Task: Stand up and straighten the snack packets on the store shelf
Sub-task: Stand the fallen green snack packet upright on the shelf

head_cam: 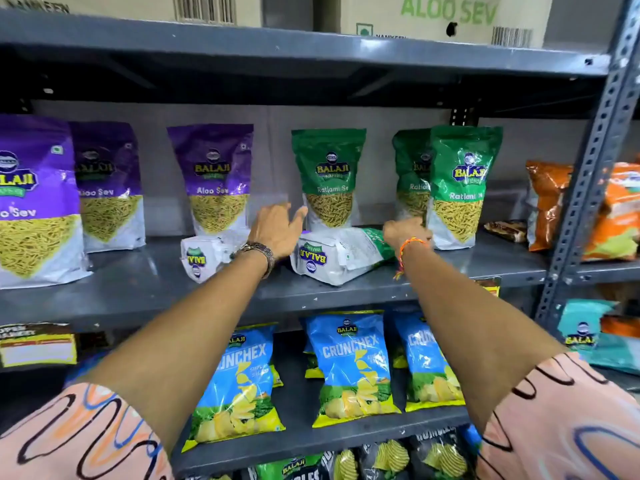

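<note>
grey shelf (138,289), fallen green packet (341,256) between hands' grip

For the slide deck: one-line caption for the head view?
Both hands, left hand and right hand, reach a fallen green packet on the grey shelf.

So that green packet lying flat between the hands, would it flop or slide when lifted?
The fallen green packet looks like glossy film, so probably slippery. Its creased skin suggests it sags some. The right hand touches its top end; stood up, it may tip.
</note>
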A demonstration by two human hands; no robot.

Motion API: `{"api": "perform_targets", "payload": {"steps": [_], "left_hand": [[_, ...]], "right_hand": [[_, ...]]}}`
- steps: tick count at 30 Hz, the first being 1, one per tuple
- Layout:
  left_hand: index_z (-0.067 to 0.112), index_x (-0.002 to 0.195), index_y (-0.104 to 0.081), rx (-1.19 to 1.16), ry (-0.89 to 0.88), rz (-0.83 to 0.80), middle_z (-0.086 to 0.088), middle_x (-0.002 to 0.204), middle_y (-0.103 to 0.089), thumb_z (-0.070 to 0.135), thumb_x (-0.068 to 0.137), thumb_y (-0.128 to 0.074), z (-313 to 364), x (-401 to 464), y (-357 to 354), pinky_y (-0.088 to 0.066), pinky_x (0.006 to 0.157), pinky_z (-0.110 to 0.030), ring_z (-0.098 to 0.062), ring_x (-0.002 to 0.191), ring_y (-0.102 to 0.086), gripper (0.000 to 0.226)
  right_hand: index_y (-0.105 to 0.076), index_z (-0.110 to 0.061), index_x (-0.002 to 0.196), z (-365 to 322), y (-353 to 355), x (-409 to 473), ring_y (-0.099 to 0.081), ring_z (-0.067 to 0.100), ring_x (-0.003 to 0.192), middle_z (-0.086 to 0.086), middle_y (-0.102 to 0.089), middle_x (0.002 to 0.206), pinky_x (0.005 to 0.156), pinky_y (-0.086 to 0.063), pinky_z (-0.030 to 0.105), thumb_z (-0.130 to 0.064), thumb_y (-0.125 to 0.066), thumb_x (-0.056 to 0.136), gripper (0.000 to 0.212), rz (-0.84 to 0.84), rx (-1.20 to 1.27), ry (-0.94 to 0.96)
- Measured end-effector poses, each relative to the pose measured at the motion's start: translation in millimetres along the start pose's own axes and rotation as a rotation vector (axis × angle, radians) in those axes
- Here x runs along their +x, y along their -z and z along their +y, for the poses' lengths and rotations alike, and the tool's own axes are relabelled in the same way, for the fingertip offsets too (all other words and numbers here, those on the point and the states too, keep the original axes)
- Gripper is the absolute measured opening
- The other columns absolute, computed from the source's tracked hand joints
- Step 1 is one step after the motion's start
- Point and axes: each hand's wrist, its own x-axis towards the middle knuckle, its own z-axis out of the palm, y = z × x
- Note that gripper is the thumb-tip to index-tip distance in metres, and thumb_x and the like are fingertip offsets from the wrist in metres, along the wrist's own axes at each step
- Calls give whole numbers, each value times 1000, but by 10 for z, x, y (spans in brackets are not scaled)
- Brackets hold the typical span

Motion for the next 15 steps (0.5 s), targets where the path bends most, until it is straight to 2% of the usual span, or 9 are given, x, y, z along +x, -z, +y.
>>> {"api": "perform_targets", "payload": {"steps": [2,4,5,7,8,10,11,13,15], "left_hand": [[-6,93,-74,37,59,-102,-27,89,-74,42,104,-46,14,45,-68,-53,80,-41,-43,95,-69,57],[-9,88,-73,87,71,-208,-28,87,-73,36,104,-47,18,56,-122,-56,81,-40,-43,95,-69,54],[-10,92,-73,112,58,-231,-31,94,-74,34,104,-47,15,77,-148,-57,85,-42,-44,99,-70,53],[-13,93,-71,146,37,-253,-35,101,-73,30,103,-47,29,109,-179,-55,88,-43,-46,103,-69,50],[-13,94,-71,162,31,-262,-35,103,-73,28,103,-49,40,121,-167,-55,90,-43,-46,105,-68,47],[-11,101,-74,181,30,-286,-32,110,-74,26,100,-56,51,173,-162,-56,96,-45,-45,110,-68,42],[-9,104,-76,183,32,-285,-29,113,-75,26,99,-59,60,190,-161,-56,98,-46,-44,111,-69,39],[-4,103,-78,181,52,-260,-24,111,-78,26,95,-66,83,187,-150,-58,96,-46,-40,110,-71,33],[-3,95,-81,161,87,-224,-22,103,-80,23,91,-70,101,150,-128,-60,90,-43,-38,102,-74,28]], "right_hand": [[-36,0,155,35,7,51,-37,36,151,19,-37,163,111,-40,39,-24,-40,105,56,-158,90,16],[-40,-1,153,98,-7,112,-45,34,146,16,-43,160,92,-43,33,-17,-39,106,50,-272,293,-8],[-41,-2,153,105,-17,134,-48,34,144,15,-45,158,91,-45,32,-15,-41,106,49,-279,318,-26],[-42,-2,150,154,-14,231,-55,34,137,15,-52,152,99,-53,36,-12,-49,102,50,-234,321,-86],[-44,-3,147,175,-26,303,-58,32,132,12,-55,148,97,-58,37,-11,-52,100,49,-216,335,-100],[-55,-7,131,202,-63,382,-60,23,119,6,-57,134,69,-65,26,-8,-54,98,34,-243,466,-86],[-60,-7,122,195,-74,388,-61,23,114,7,-60,131,66,-65,28,-5,-56,95,27,-232,524,-81],[-67,-3,117,197,-142,408,-66,27,104,14,-68,125,81,-60,33,-3,-60,88,30,-69,584,-88],[-72,-2,109,162,-184,428,-60,25,90,15,-71,112,78,-47,26,-8,-61,87,25,74,618,-42]]}}
